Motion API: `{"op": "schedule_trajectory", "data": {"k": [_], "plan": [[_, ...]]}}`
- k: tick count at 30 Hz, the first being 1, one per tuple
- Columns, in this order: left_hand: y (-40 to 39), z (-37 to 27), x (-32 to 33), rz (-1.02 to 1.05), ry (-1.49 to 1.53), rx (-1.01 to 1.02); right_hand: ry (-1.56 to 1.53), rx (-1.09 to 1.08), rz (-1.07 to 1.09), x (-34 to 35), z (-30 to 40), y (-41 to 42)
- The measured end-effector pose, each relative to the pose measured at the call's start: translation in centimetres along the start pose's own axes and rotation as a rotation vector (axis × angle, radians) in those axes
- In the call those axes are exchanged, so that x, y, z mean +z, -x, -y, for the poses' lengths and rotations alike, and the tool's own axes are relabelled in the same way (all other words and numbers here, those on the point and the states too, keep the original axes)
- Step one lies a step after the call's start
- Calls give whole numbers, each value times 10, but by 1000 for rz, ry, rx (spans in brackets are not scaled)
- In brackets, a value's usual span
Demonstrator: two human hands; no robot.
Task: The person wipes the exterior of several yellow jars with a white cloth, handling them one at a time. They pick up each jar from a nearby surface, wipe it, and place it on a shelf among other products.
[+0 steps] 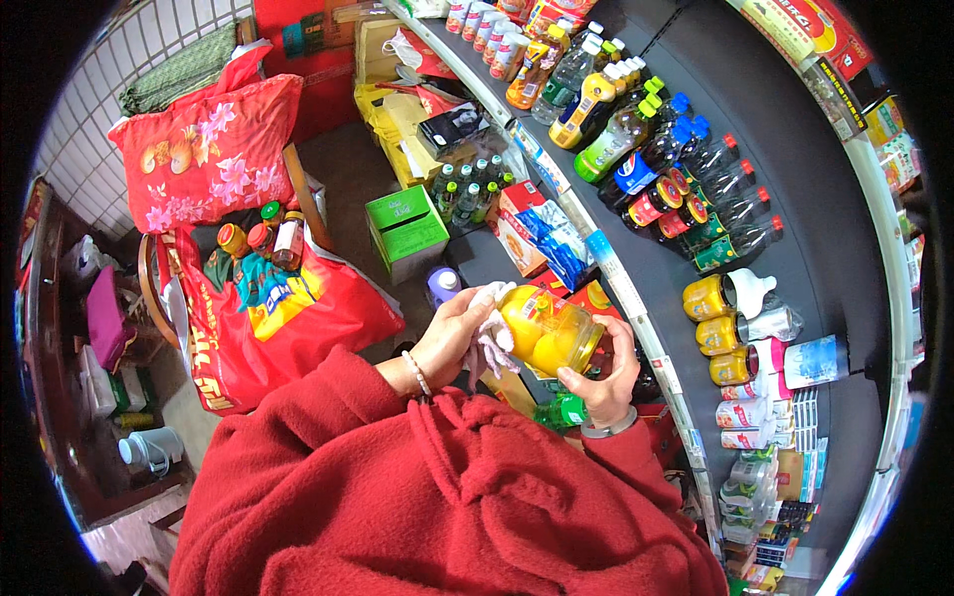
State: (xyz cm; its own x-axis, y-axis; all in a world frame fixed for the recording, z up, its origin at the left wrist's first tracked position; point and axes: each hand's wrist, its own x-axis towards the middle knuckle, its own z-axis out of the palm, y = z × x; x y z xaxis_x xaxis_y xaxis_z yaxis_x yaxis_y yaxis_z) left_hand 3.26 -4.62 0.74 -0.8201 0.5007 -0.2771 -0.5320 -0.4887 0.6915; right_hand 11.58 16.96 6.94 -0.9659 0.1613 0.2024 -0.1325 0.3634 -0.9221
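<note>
A glass jar of yellow fruit (548,331) lies tilted between my two hands, in front of the red coat. My right hand (607,372) grips the jar around its lid end. At the other end, my left hand (447,331) holds a pale, crumpled cloth (492,343) against the glass. The cloth hangs down below the fingers. Just beyond the jar is a dark shelf (641,298) where several similar jars of yellow fruit (719,335) stand.
Drink bottles (633,134) and cans (499,45) line the shelf. At left, a red bag (298,335) on a chair sits beneath several small jars (272,238) and a floral cushion (209,149). A green box (406,227) and a purple bottle (445,281) stand ahead.
</note>
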Motion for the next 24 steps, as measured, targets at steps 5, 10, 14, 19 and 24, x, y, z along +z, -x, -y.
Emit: {"op": "schedule_trajectory", "data": {"k": [5, 10, 14, 19, 24], "plan": [[0, -8, -3, -65, -69, -28, 285, -293, -30, -5, -2, -4], [14, -39, 1, 8, -26, 354, 486, -469, -48, -2, 9, -13], [3, -52, 35, 338, -1049, 1062, 433, -325, 61, 9, 8, -13], [-8, -40, 44, 413, -1035, 946, 475, -464, 16, 6, 3, -14], [-38, -30, 5, 65, -812, 325, 515, -506, 94, -4, 19, -10]]}}
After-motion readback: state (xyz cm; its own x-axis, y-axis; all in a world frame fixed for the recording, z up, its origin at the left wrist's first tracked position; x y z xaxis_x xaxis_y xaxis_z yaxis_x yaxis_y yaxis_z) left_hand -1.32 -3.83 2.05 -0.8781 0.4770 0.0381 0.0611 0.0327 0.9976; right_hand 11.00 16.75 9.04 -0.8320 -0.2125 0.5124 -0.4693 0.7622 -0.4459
